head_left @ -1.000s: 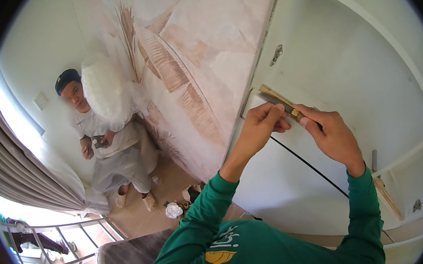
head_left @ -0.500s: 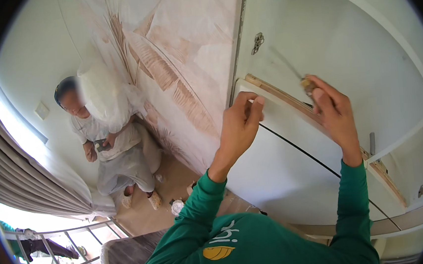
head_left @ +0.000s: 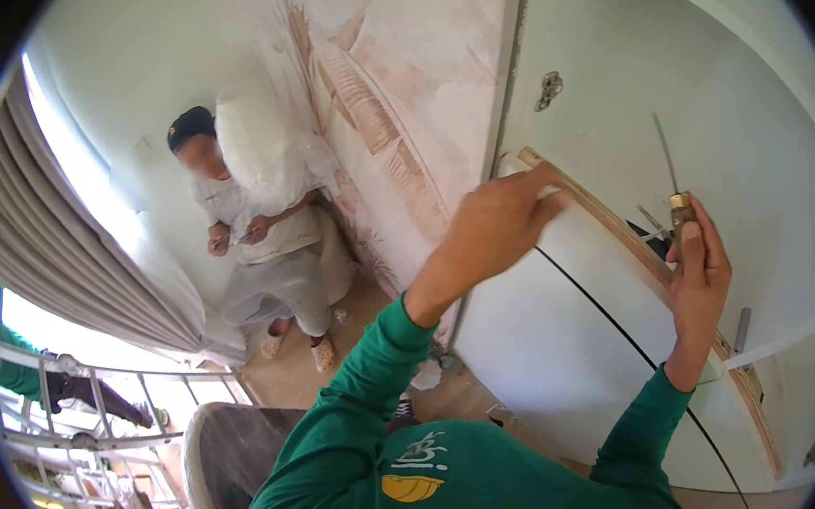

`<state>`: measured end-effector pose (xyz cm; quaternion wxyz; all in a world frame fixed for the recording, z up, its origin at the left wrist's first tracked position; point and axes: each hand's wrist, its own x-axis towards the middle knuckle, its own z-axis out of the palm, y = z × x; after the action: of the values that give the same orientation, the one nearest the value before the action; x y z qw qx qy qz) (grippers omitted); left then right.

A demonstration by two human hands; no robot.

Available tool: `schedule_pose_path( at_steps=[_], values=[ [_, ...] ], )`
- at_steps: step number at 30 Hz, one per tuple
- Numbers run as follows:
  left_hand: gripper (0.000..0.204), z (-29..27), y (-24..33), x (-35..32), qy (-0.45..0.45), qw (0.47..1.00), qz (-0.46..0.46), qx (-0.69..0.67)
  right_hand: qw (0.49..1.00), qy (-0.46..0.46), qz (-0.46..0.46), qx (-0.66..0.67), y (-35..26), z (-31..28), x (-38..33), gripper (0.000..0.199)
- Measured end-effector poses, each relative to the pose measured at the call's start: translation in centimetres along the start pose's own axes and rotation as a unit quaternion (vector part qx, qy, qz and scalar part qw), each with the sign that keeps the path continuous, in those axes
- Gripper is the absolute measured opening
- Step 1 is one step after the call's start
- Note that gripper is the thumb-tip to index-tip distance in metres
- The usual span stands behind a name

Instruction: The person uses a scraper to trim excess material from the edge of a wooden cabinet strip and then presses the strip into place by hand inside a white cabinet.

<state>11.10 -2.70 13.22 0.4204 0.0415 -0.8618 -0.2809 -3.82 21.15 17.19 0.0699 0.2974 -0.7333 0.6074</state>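
Note:
A white door panel [head_left: 567, 338] with a bare wooden edge [head_left: 617, 238] leans tilted against the white wall. My left hand [head_left: 496, 224] grips its upper corner, fingers curled over the wooden edge. Further down that edge, my right hand [head_left: 701, 274] is closed around a small tool with a brass-coloured handle [head_left: 679, 204], whose thin metal shaft [head_left: 665, 153] points up along the wall. A dark metal fitting [head_left: 655, 235] sits on the edge just left of the tool. A thin black line [head_left: 614, 324] runs diagonally across the panel's face. Both my sleeves are green.
Another person [head_left: 263, 237] stands in the corner with a white bag on one shoulder, looking at something in both hands. Leaf-patterned wallpaper [head_left: 388, 122] covers the wall beside them. A metal bracket [head_left: 548, 90] is fixed above. Grey curtain [head_left: 75, 281] and balcony railing [head_left: 85, 414] lie left.
My left hand has slid to the panel's upper corner. My right hand has moved down and right along the wooden edge with the tool. The view has turned left.

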Motion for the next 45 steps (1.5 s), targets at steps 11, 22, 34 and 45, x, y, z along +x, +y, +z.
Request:
schedule_pose_path(
  at_steps=[11, 22, 34, 45],
  values=[
    [0.054, 8.3, -0.4, 5.2, 0.03, 0.988, 0.091, 0.123, 0.992, 0.002, -0.041, -0.119, 0.6, -0.3, 0.1, 0.04],
    [0.056, 8.7, 0.3, 4.9, 0.045, 0.985, 0.079, 0.143, 0.976, -0.05, -0.062, -0.204, -0.5, -0.2, -1.1, 0.038],
    [0.056, 8.5, 0.9, 5.0, -0.003, 0.987, 0.066, 0.148, 0.967, -0.04, -0.119, -0.222, 0.1, -0.6, -1.0, 0.03],
    [0.055, 8.0, 0.6, 4.7, 0.034, 0.988, 0.09, 0.121, 0.974, -0.053, -0.068, -0.211, -1.2, -0.1, -1.5, 0.032]
  ],
)
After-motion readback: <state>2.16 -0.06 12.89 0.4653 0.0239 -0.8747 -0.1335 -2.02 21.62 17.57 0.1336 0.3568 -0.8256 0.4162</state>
